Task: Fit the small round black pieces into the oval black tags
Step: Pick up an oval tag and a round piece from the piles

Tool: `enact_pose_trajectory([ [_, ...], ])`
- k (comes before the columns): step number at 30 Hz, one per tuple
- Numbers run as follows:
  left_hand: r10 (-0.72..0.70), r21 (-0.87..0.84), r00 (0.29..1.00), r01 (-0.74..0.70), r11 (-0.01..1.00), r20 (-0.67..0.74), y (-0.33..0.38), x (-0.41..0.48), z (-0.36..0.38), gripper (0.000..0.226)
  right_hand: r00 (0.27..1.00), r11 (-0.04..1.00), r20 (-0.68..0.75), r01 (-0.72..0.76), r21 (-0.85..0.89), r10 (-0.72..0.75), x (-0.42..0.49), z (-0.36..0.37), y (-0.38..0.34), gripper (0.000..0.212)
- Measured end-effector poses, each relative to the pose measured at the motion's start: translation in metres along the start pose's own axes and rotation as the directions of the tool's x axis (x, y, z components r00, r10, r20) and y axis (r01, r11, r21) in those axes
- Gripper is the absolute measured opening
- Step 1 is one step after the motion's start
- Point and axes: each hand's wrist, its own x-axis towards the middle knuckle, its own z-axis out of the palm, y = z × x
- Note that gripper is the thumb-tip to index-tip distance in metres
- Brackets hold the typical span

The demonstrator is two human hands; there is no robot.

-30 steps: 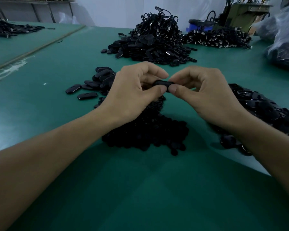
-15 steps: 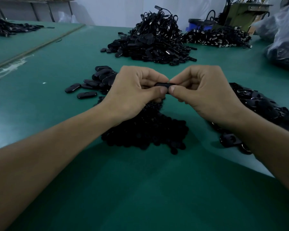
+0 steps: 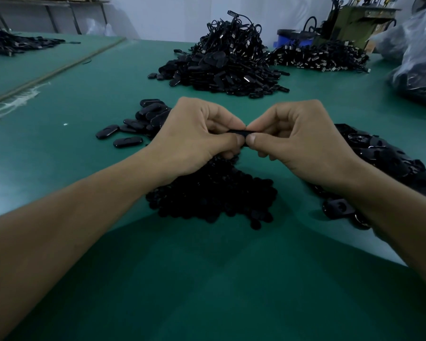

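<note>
Oval tag (image 3: 239,131) pinched at both ends, left hand (image 3: 197,141) and right hand (image 3: 303,141) each clamped on it, above the round-piece pile (image 3: 212,195) mid-worktop (image 3: 207,279). Seating hidden from this view. I'd press thumbs squarely, tag level, until it seats flush.

The table (image 3: 84,99) is covered in plain dark green. Black is seen on the held tag (image 3: 239,132), the round pieces (image 3: 212,198), the oval tags (image 3: 143,119) at the left and the tall pile (image 3: 226,65) behind, where silver glints are scattered. A tub (image 3: 293,40) beyond is coloured blue.
</note>
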Motion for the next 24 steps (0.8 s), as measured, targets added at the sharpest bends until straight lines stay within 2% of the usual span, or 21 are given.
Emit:
enact_pose_trajectory([
  [3,-0.001,0.036,0.998,0.003,0.999,-0.061,-0.007,0.002,-0.001,0.019,0.999,0.999,0.009,-0.032,-0.036,0.033,0.002,0.002,0.005,0.014],
  [5,-0.015,0.044,0.986,0.023,0.999,-0.166,-0.015,0.005,-0.006,0.020,1.000,0.961,0.006,-0.002,-0.277,0.004,0.004,0.002,0.009,0.025],
  [7,-0.031,0.047,0.959,0.045,0.998,-0.282,-0.023,0.008,-0.015,0.019,0.998,0.830,0.058,0.010,-0.558,0.027,0.006,-0.003,0.017,0.040],
  [8,-0.031,0.056,0.943,0.052,0.997,-0.331,-0.026,0.010,-0.020,0.019,0.993,0.748,0.072,-0.021,-0.663,0.091,0.006,-0.006,0.022,0.044],
  [10,-0.021,0.091,0.916,0.062,0.994,-0.400,-0.030,0.011,-0.030,0.021,0.967,0.601,0.051,-0.115,-0.791,0.251,0.006,-0.013,0.028,0.042],
  [12,0.004,0.163,0.906,0.071,0.984,-0.423,-0.032,0.011,-0.037,0.020,0.931,0.527,0.038,-0.171,-0.833,0.362,0.004,-0.016,0.027,0.035],
  [14,0.020,0.232,0.904,0.089,0.969,-0.428,-0.034,0.012,-0.041,0.017,0.921,0.525,0.043,-0.182,-0.831,0.387,0.003,-0.016,0.024,0.031],
  [16,0.017,0.275,0.894,0.120,0.954,-0.448,-0.038,0.013,-0.045,0.014,0.936,0.573,0.051,-0.170,-0.802,0.350,0.003,-0.015,0.022,0.032],
  [19,0.001,0.339,0.879,0.182,0.923,-0.476,-0.041,0.013,-0.050,0.016,0.947,0.665,0.045,-0.190,-0.722,0.319,0.002,-0.016,0.014,0.046],
  [24,-0.040,0.369,0.872,0.248,0.896,-0.488,-0.043,0.010,-0.056,0.017,0.960,0.750,0.072,-0.164,-0.641,0.271,0.001,-0.014,0.013,0.041],
])
